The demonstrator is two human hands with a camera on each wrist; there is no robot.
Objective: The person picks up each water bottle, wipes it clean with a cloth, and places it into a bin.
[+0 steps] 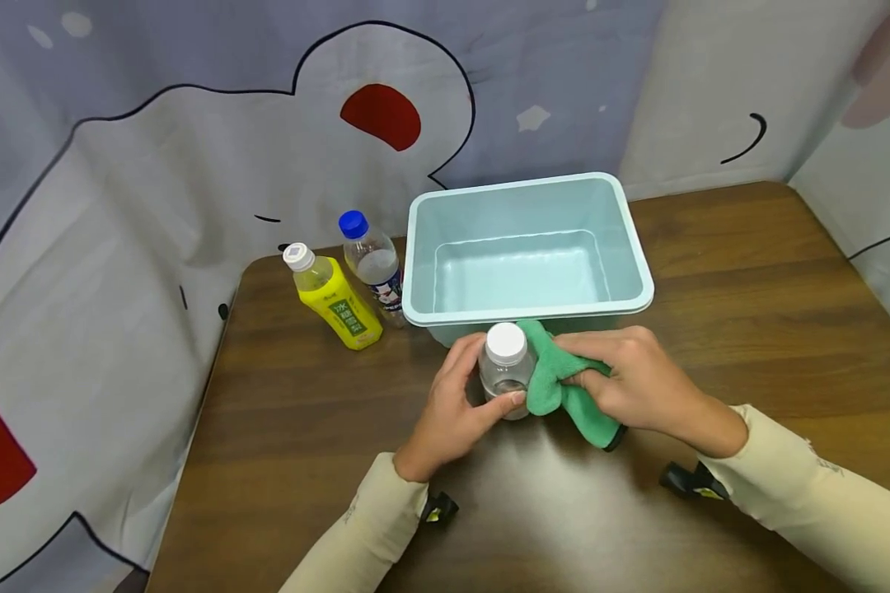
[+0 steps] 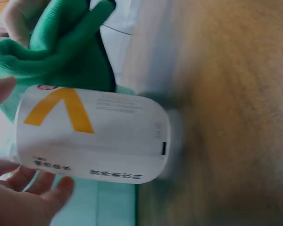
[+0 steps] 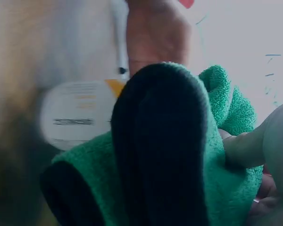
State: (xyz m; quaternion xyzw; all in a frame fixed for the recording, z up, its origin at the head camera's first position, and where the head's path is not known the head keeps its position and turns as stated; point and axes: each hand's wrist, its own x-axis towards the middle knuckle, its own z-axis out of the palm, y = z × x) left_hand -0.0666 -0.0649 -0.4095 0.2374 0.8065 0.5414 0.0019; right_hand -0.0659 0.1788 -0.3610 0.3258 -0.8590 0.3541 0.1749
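Observation:
A clear bottle with a white cap (image 1: 506,343) stands upright in front of the basin. My left hand (image 1: 456,412) grips it from the left, thumb at the near side and fingers round the far side. The left wrist view shows the bottle's white label (image 2: 94,134) with an orange chevron. My right hand (image 1: 626,379) pinches a bunched green cloth (image 1: 552,371) against the bottle's right side. In the right wrist view the cloth (image 3: 236,108) shows its dark edging and covers part of the label.
Right behind the hands sits a pale blue plastic basin (image 1: 526,317). To its left stand a bottle with a blue cap (image 1: 374,263) and a yellow-labelled bottle (image 1: 339,305) with a white cap. A patterned curtain (image 1: 193,181) hangs behind the wooden table (image 1: 282,461).

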